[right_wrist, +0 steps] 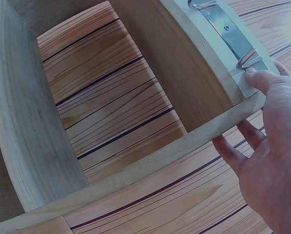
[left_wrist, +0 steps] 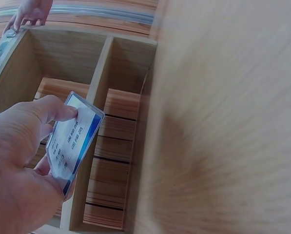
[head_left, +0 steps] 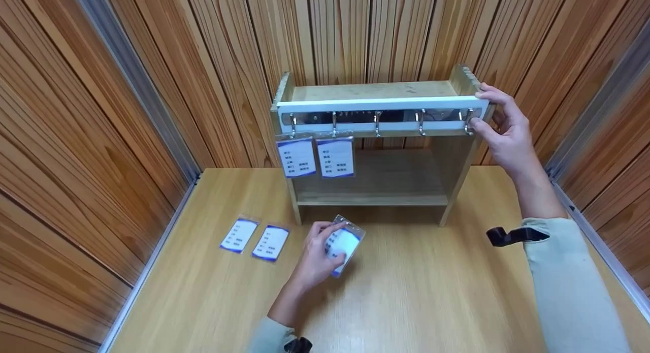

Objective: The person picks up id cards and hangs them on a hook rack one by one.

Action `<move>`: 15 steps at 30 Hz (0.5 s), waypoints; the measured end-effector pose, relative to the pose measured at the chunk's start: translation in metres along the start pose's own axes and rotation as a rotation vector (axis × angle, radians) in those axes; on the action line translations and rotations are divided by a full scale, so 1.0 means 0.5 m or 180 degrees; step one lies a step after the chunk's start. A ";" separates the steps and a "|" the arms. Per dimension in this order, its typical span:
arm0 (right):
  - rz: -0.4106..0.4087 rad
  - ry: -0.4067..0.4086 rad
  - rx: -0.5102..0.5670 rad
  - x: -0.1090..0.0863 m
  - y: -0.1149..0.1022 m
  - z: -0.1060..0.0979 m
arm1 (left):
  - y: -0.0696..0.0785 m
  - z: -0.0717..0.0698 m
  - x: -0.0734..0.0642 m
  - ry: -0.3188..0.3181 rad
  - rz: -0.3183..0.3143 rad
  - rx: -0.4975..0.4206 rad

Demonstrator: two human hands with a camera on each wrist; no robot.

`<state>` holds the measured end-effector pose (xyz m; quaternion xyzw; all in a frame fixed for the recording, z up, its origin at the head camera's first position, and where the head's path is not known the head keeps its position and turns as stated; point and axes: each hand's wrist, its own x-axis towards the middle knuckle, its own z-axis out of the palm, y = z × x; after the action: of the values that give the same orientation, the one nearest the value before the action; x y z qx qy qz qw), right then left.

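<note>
My left hand (head_left: 316,259) pinches a clear-sleeved ID badge (head_left: 347,245) above the table, in front of a small wooden shelf (head_left: 376,90). In the left wrist view, the thumb lies on the printed face of the badge (left_wrist: 72,139) and other fingers are behind it. At the shelf's upper right corner, my right hand (head_left: 510,137) grips the side panel and the end of a white hook rail (head_left: 381,103). Its thumb presses beside the last metal hook (right_wrist: 247,59) in the right wrist view. Two ID badges, one left (head_left: 297,158) and one right (head_left: 335,158), hang from the leftmost hooks.
Two more badges, one outer (head_left: 239,235) and one inner (head_left: 271,243), lie flat on the wooden table (head_left: 406,292), left of the shelf. Wood-plank walls (head_left: 213,63) with metal edging close in the back and both sides.
</note>
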<state>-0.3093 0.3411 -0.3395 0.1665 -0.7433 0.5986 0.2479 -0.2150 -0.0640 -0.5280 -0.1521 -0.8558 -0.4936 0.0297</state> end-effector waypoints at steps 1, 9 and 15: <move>-0.0001 -0.0006 0.0031 0.000 -0.001 0.001 | 0.002 0.002 0.002 0.0018 0.0029 -0.0002; 0.0019 -0.0020 0.0024 0.002 -0.001 0.000 | 0.019 0.009 0.012 0.0058 0.0037 -0.0157; 0.0016 -0.0023 -0.0006 0.000 0.001 0.000 | 0.029 0.014 0.019 0.0022 0.0000 -0.0224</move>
<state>-0.3094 0.3413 -0.3397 0.1665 -0.7452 0.5979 0.2439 -0.2191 -0.0491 -0.5176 -0.1514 -0.8378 -0.5239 0.0273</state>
